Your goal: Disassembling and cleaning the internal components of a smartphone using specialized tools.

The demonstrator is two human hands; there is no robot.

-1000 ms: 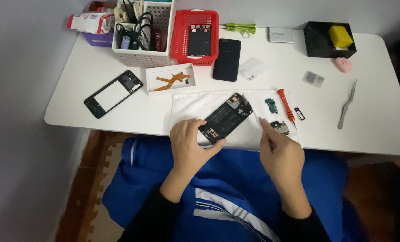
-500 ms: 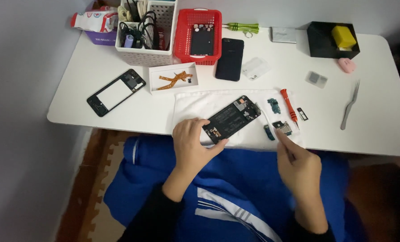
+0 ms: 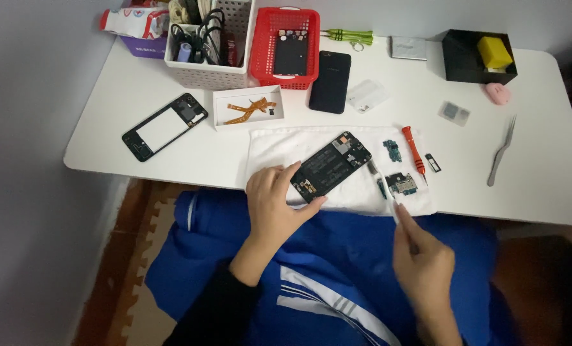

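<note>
On the near edge of the white table [image 3: 138,96], a white cloth [image 3: 279,144] carries an opened phone [image 3: 329,166] lying at a slant. Left hand [image 3: 274,204] steadies the phone's near-left end, thumb and fingers spread against its edges. Right hand [image 3: 422,253] hovers off the table's near edge, pinched on a thin pale tool [image 3: 386,195] whose tip points at a small circuit board [image 3: 401,184]. Just right lies a red screwdriver [image 3: 413,147]; far left, an empty phone frame [image 3: 164,126].
</note>
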